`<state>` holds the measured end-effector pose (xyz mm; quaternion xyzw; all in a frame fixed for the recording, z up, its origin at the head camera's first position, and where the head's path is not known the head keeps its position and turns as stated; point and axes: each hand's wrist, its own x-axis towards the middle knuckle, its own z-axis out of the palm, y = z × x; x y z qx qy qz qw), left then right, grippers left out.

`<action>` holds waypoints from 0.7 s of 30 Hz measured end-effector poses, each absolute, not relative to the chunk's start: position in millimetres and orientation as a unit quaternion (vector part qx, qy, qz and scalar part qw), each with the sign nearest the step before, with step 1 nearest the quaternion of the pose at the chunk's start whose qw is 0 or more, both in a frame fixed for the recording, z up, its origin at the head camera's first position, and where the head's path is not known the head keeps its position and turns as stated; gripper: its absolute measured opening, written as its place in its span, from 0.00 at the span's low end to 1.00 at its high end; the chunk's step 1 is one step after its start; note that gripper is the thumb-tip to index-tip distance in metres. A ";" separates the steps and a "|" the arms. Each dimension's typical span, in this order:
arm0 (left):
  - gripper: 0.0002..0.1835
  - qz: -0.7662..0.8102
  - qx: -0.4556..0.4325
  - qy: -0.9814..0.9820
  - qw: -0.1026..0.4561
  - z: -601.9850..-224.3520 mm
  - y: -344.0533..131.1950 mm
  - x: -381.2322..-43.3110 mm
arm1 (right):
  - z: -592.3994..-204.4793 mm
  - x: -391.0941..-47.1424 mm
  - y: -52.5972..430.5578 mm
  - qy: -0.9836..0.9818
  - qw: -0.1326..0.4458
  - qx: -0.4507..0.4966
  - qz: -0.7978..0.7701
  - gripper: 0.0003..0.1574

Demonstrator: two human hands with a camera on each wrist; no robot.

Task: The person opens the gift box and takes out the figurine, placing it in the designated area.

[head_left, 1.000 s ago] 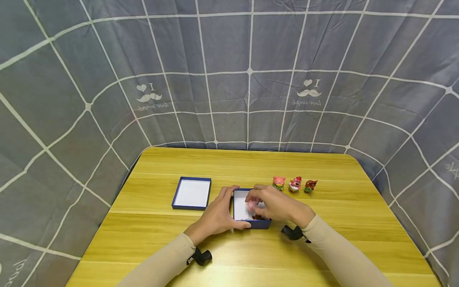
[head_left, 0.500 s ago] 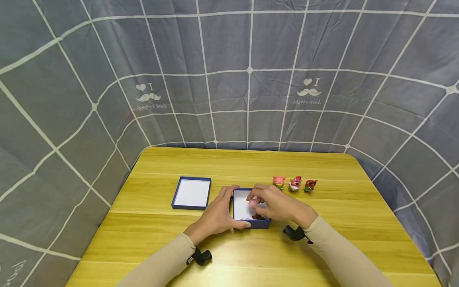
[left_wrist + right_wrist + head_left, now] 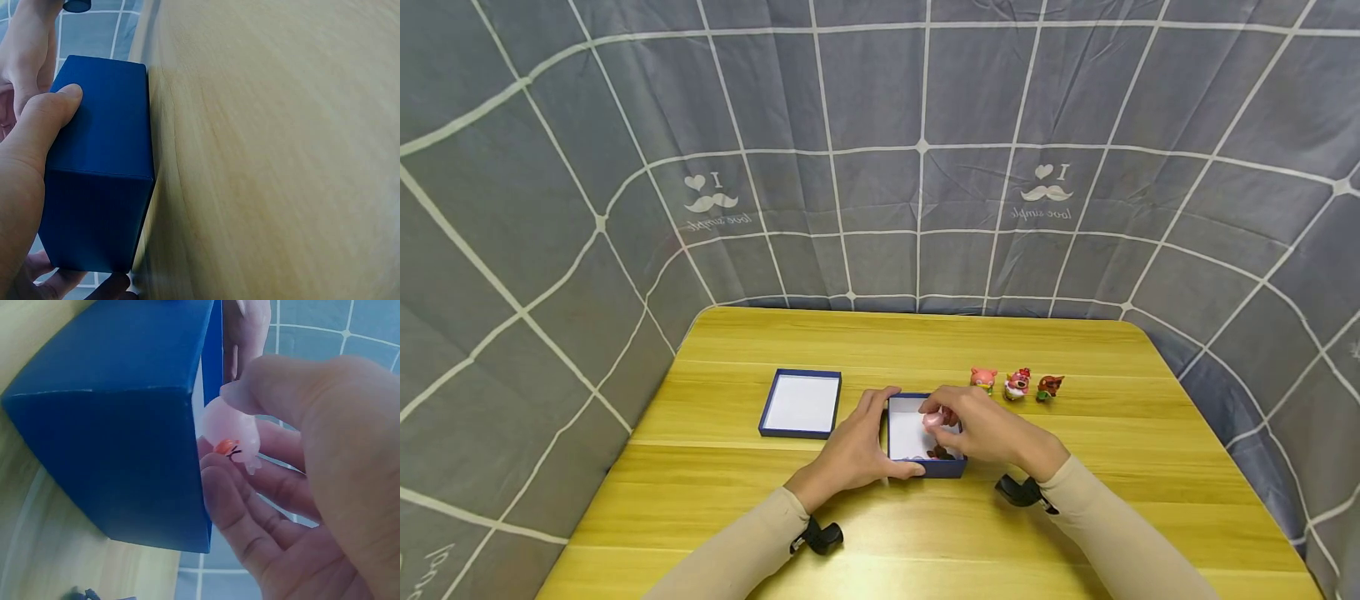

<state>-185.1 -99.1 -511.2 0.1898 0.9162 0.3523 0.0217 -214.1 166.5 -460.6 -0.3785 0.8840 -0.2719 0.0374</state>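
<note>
An uncovered blue box with a white inside stands on the table. My left hand grips its left side, thumb on the near wall and fingers round the far corner. Over the opening, my right hand pinches a small pale pink figurine between thumb and fingers. An orange patch with thin black lines shows on the figurine in the right wrist view. Below that hand, a dark brown figurine lies inside the box by the near wall. The left wrist view shows my left thumb pressed on the blue wall.
Left of the box lies a shallow blue lid, white side up. Behind my right hand stand a pink pig-like figurine, a pink-and-white figurine and a brown one in a row. A grey checked curtain surrounds the wooden table.
My right hand has shifted slightly right and raised the pink figurine a little, turning it in the fingers. More of the brown figurine shows in the box. My left hand has stayed put.
</note>
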 end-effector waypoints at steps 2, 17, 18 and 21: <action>0.70 0.352 0.189 0.916 0.022 -511.3 -99.1 -185.1 | -460.8 -213.4 167.4 0.885 0.036 -0.370 -0.281 0.12; 0.70 0.351 0.190 0.916 0.025 -512.5 -98.7 -184.5 | -463.4 -208.5 175.9 0.882 -0.019 -0.376 -0.283 0.08; 0.70 0.350 0.190 0.917 0.025 -512.7 -98.8 -184.5 | -463.6 -207.9 176.6 0.882 -0.025 -0.376 -0.282 0.08; 0.70 0.348 0.188 0.918 0.028 -512.4 -99.0 -184.6 | -464.2 -205.9 178.8 0.883 -0.043 -0.375 -0.280 0.07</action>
